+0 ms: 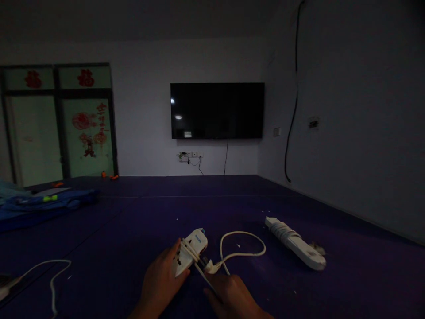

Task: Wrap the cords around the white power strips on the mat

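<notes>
While my left hand (162, 278) clasps its near end, one white power strip (199, 240), oblong, dark sockets, blue lettering beyond my grip, wears several turns of pale cord (190, 250); my right hand (234, 292), just beside, pinches that cord near the dark-pronged plug (210, 266).

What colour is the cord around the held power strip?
The cord is off-white, seen best in the head view.

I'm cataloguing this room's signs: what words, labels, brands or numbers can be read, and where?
"福": red, right upper pane.
"福": red, left upper pane, blurrier.
Red vertical lettering on the right door: too blurred.
Blue label on the held power strip: too small.
Other power strip: nothing legible.
</notes>
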Available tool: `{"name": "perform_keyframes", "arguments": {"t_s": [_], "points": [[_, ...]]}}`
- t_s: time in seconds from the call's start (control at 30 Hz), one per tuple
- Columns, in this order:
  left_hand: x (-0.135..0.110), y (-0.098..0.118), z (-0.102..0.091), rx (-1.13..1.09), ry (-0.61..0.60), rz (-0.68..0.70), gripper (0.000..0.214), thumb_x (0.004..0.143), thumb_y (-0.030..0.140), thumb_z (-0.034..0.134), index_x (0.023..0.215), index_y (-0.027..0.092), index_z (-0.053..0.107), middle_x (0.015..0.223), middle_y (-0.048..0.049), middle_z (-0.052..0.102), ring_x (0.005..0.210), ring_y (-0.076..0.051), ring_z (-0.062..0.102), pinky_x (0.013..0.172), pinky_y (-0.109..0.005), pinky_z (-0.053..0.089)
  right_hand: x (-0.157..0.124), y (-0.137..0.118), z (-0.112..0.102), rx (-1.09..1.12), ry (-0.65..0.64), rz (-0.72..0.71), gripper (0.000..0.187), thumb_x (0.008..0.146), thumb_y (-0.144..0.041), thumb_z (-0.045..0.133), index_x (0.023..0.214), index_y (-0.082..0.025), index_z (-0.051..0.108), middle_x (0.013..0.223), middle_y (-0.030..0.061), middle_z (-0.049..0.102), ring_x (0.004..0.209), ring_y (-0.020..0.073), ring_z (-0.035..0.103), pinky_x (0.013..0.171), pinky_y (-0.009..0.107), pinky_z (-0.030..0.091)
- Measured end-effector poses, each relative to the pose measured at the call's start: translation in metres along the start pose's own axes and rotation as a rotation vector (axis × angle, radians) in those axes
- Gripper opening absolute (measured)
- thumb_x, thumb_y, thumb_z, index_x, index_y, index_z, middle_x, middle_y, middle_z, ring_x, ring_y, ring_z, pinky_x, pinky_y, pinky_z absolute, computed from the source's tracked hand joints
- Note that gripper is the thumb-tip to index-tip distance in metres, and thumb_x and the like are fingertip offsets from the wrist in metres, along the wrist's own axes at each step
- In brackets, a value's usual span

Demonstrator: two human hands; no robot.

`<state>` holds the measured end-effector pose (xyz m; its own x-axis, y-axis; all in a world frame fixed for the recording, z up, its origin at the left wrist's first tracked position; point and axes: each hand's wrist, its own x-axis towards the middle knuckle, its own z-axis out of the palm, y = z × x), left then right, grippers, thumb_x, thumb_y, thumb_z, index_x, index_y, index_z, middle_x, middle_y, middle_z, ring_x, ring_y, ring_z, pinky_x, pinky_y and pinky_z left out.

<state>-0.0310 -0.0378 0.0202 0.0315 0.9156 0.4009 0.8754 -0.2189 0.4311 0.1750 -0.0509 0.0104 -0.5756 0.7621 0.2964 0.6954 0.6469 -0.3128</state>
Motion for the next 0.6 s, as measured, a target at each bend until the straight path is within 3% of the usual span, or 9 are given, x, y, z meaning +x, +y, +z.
{"name": "perform_keyframes", "arguments": {"t_s": [0.3, 0.6], "points": [[0.005, -0.010, -0.001, 0.006, 0.275, 0.051, 0.061, 0.080, 0.036, 0.054, 0.137, 0.021, 0.037, 0.122, -0.0079, 0.060, 0.108, -0.023, 0.058, 0.089, -0.035, 0.047, 0.006, 0.000, 0.000, 0.061, 0.052, 0.077, 0.058, 0.077, -0.012, 0.051, 0.133, -0.021, 0.044, 0.111, 0.0094, 0.067, 0.096, 0.0222, 0.066, 0.082, 0.028, 0.051], [0.010, -0.013, 0.002, 0.009, 0.241, -0.021, 0.060, 0.081, 0.036, 0.052, 0.137, 0.021, 0.035, 0.126, -0.0083, 0.057, 0.112, -0.022, 0.055, 0.093, -0.034, 0.044, 0.011, 0.005, 0.006, -0.193, 0.146, 0.163, 0.033, 0.084, -0.007, 0.041, 0.107, -0.018, 0.062, 0.093, 0.0086, 0.071, 0.079, 0.0212, 0.068, 0.067, 0.026, 0.050]]}}
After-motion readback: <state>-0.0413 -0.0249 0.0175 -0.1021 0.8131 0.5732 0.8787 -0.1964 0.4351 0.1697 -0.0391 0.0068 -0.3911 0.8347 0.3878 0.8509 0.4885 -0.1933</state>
